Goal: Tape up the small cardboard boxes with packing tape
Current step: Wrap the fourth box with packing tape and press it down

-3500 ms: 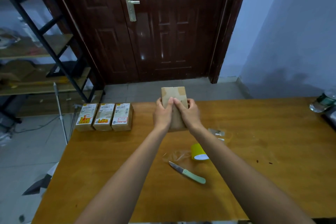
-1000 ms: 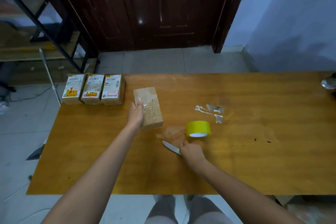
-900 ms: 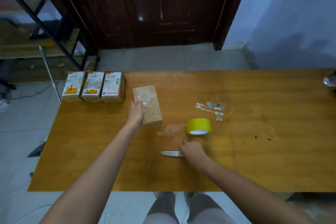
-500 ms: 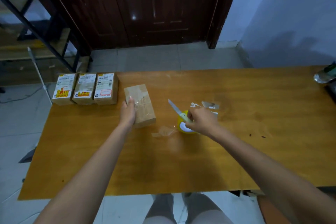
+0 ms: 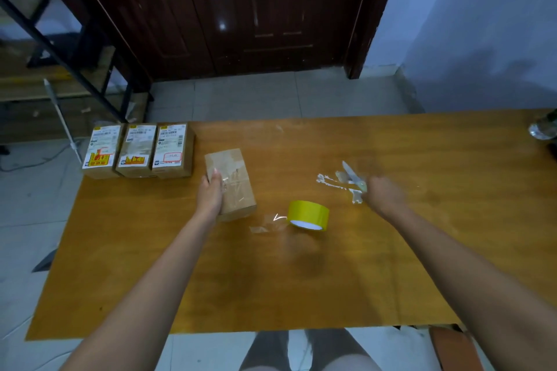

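left hand [image 5: 210, 193] grips cardboard box [image 5: 233, 187] lying mid-table, left | right hand [image 5: 384, 197] clenches knife [image 5: 353, 175] aloft | box likely light, stiff, tape-slick: hold long sides | tape roll [image 5: 308, 214] between the hands

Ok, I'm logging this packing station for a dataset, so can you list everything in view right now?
labelled boxes: three, brown with white labels, side by side at the table's far left corner
plain box: one, brown, taped, just right of them
tape roll: one, yellow, near the table's middle
tape scraps: a few, clear, right of the plain box
table: one, orange-brown wood
bottle: one, clear, far right edge, partly cut off
door: one, dark brown, behind the table
shelf rack: one, black frame, far left
left hand: grips the plain box's left side
right hand: holds a knife, blurred
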